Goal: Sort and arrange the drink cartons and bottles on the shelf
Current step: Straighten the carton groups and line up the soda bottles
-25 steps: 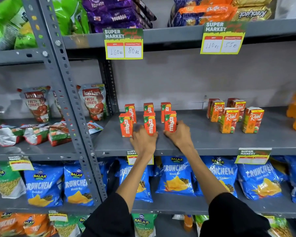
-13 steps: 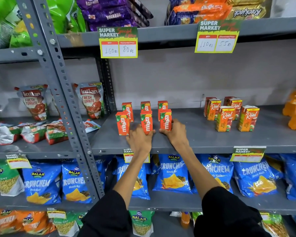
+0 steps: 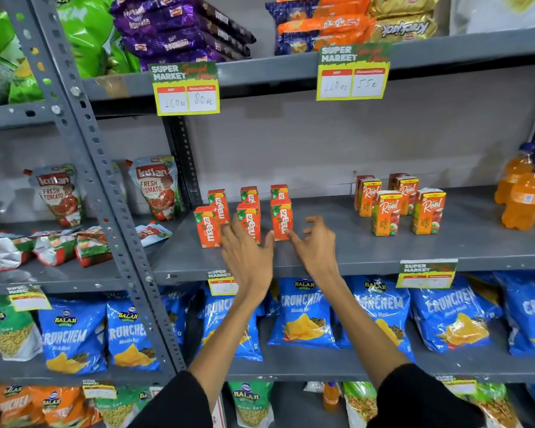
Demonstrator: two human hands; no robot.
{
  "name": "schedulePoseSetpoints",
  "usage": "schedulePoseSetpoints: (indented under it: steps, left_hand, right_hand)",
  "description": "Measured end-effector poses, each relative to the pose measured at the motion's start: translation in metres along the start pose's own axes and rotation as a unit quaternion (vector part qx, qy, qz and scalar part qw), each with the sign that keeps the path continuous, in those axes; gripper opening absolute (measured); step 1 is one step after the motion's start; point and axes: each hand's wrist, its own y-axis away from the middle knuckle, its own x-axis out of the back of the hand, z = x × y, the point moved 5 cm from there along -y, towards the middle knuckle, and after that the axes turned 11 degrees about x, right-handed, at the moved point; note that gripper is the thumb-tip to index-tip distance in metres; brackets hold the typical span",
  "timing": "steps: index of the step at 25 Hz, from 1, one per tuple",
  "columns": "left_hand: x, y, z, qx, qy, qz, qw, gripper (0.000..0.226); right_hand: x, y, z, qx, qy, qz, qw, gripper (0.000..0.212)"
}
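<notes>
Several small red-orange Maaza cartons (image 3: 208, 227) stand upright in two rows on the grey middle shelf (image 3: 368, 251). My left hand (image 3: 247, 257) is spread open just in front of the middle front carton (image 3: 250, 220), partly covering it. Beside the right front carton (image 3: 281, 219), my right hand (image 3: 317, 245) is open and its fingertips touch the carton's lower edge. Further right stand several orange Real cartons (image 3: 386, 213). Orange drink bottles (image 3: 525, 197) stand at the shelf's far right end.
A perforated grey upright (image 3: 105, 193) divides the shelves. Tomato sauce pouches (image 3: 156, 186) stand and lie on the left shelf. Blue Crunchem bags (image 3: 303, 316) fill the shelf below. Price tags (image 3: 186, 88) hang from the upper shelf, which holds biscuit packs (image 3: 179, 29).
Both hands have let go of the front Maaza cartons and drawn back, fingers spreading. The view has moved closer to the shelf.
</notes>
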Motion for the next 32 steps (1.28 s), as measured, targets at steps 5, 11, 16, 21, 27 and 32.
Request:
schedulePoseSetpoints:
  steps: [5,11,16,21,27,32]
  left_hand:
    - [-0.029,0.084,0.076,-0.087,0.101,-0.01,0.991,0.048]
    - [-0.108,0.149,0.163,-0.02,0.167,-0.158,0.973,0.047]
    - [-0.149,0.151,0.192,0.024,0.061,-0.174,0.983,0.077]
    - [-0.161,0.144,0.197,0.036,-0.015,-0.145,0.989,0.071]
    - [-0.161,0.145,0.191,0.019,-0.012,-0.121,0.992,0.055]
    - [-0.165,0.143,0.189,0.01,-0.014,-0.121,0.992,0.054]
  right_hand:
    - [0.104,0.006,0.04,0.051,-0.02,0.084,0.995,0.03]
    - [0.224,-0.019,0.122,0.045,0.045,0.146,0.987,0.028]
    - [0.24,-0.049,0.167,-0.032,0.097,0.034,0.994,0.086]
    - [0.229,-0.063,0.175,-0.047,0.106,-0.038,0.993,0.077]
    - [0.223,-0.06,0.177,-0.043,0.123,-0.064,0.989,0.06]
    - [0.221,-0.059,0.175,-0.027,0.177,-0.057,0.982,0.058]
